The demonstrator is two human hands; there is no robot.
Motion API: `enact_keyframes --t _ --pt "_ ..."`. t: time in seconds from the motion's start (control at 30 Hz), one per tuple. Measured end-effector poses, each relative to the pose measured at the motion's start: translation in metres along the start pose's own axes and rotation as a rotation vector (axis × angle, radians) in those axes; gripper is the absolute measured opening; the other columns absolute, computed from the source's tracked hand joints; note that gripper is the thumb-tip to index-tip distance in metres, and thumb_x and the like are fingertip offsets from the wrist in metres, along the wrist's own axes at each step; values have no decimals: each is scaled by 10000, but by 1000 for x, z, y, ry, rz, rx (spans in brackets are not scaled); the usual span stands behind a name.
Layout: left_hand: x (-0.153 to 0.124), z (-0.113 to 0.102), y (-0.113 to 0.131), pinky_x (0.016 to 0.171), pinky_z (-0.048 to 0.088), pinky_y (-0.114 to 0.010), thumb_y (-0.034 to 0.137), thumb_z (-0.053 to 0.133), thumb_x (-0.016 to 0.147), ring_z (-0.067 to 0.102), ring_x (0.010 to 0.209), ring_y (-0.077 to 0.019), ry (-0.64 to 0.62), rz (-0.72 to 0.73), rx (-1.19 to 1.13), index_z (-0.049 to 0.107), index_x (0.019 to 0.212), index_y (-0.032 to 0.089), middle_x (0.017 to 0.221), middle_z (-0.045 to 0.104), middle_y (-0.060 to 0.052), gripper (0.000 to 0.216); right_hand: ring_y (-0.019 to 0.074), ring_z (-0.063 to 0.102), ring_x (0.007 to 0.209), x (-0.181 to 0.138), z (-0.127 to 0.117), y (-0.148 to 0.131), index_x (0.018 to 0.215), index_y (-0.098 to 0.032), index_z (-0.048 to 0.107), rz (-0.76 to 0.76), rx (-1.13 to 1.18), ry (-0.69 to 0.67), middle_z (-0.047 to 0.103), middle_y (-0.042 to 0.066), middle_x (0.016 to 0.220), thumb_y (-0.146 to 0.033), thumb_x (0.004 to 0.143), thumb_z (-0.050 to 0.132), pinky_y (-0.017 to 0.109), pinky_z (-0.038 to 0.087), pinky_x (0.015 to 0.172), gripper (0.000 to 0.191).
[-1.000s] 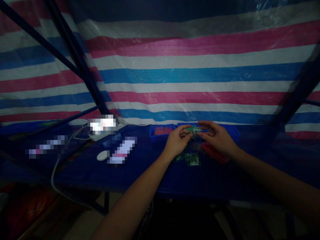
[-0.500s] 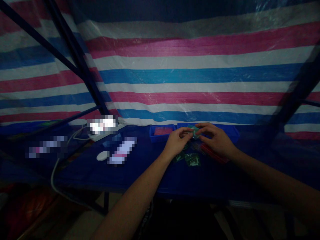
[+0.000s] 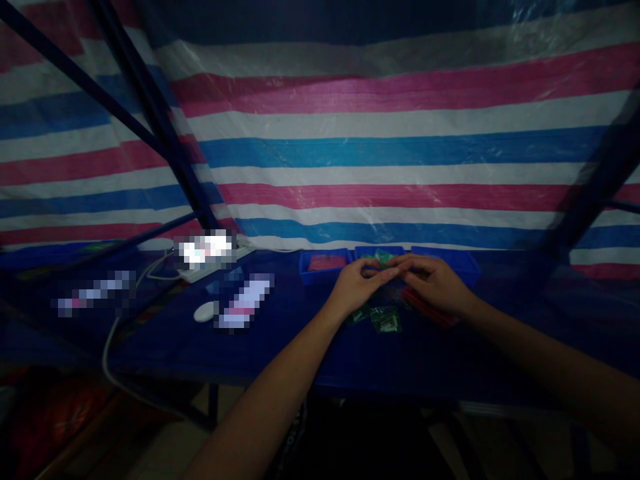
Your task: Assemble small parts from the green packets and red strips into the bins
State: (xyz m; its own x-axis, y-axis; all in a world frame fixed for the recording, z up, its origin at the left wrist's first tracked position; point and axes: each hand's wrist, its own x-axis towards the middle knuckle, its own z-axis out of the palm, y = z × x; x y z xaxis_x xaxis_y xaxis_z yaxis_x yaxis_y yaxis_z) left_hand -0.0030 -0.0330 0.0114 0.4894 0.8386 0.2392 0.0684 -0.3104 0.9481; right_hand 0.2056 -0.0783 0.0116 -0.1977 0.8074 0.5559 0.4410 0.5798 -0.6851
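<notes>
My left hand [image 3: 357, 283] and my right hand [image 3: 435, 280] meet over the table, their thumbs and fingertips pressed together. What they pinch, if anything, is hidden by the fingers. A green clear plastic packet [image 3: 384, 257] shows just behind the fingertips, at the middle blue tray [image 3: 370, 251]; whether the fingers touch it I cannot tell. Below my hands lies a small clear bag [image 3: 386, 320] with light-coloured little pieces in it, and another small bag [image 3: 359, 315] sits beside my left wrist. A stack of red packets [image 3: 430, 310] lies under my right hand.
At left of my hands a blue tray [image 3: 303, 267] holds pink-red packets [image 3: 326, 262]; another blue tray [image 3: 467, 267] stands behind my right hand. A blurred-out phone [image 3: 245, 303], a white oval case [image 3: 205, 312] and a power strip [image 3: 193, 273] with a white cable lie to the left.
My hands have closed together, fingertips now touching. The green packet seen between them earlier now shows behind the fingers. The bags and red packets on the table stay put.
</notes>
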Motion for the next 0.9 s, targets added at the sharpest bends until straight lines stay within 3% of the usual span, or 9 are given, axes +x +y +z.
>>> enact_keyframes --t 0.17,0.27,0.4,0.57,0.7,0.8,0.9 --pt "11 -3 -18 784 557 -344 513 732 876 731 859 -217 -13 21 -26 682 1142 134 942 763 -128 466 247 731 922 0 3 -6 1096 -265 740 159 6 -18 780 30 995 -358 944 595 426 577 882 230" --pt "18 -4 -27 828 571 -362 410 715 906 735 879 -210 -2 68 -23 699 1089 144 975 764 -109 323 257 710 1011 1 3 -4 1080 -272 749 107 -71 48 760 45 1056 -359 942 605 442 559 929 217" --pt "21 -3 -28 783 602 -345 317 684 925 724 876 -190 -9 101 -114 695 1097 147 1053 742 -101 242 263 612 1244 3 1 1 1049 -286 767 -6 -100 97 672 54 1302 -362 940 628 459 488 1064 192" --pt "20 -1 -26 703 595 -312 293 711 910 709 844 -180 39 103 -130 611 1200 154 1071 723 -108 337 257 693 1082 4 -1 6 1083 -281 762 118 81 20 747 46 1128 -411 947 629 483 523 1030 230" --pt "13 -3 -21 777 577 -347 370 703 918 704 852 -197 76 139 144 643 1169 151 989 739 -98 339 276 710 1049 5 -5 7 1118 -265 745 144 66 184 736 69 1181 -456 942 629 486 579 955 284" --pt "6 -3 -16 863 557 -391 420 709 905 700 915 -230 19 242 426 708 1088 166 1003 744 -99 313 311 647 1208 6 -10 8 1245 -276 702 45 -148 293 644 94 1374 -421 954 609 514 559 999 337" --pt "-1 -1 -12 960 523 -417 456 739 869 679 1040 -266 -62 333 611 738 1081 178 1093 731 -112 349 329 545 1354 6 -12 14 1399 -270 599 -51 -352 279 525 108 1518 -375 953 603 557 484 1101 458"
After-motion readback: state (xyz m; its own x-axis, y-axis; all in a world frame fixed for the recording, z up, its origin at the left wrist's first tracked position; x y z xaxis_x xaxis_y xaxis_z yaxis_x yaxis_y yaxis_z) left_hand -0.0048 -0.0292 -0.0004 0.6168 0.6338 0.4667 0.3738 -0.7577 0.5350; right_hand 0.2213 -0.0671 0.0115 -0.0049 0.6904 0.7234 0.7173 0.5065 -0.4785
